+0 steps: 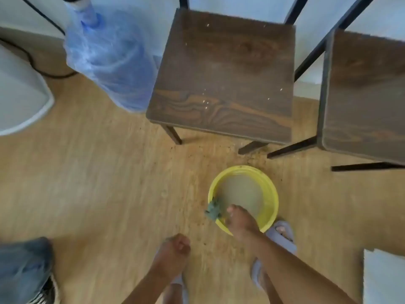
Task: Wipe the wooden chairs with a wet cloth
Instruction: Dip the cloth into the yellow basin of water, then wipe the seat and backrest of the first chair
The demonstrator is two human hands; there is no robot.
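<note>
Cloth [213,209] draped on basin's [270,189] near rim, my right hand [240,222] pinching it; left hand [175,249] fisted, empty. Wetting step; next I should wring, then wipe chair [223,80].

A light wood-grain floor [98,183] fills most of the frame, speckled with crumbs at centre. A pale wall [241,5] runs along the top. At upper left stands a large blue water jug [109,58] wrapped in plastic, with a black cable [32,60] trailing beside it and a white curved object [19,95] at the left edge
</note>
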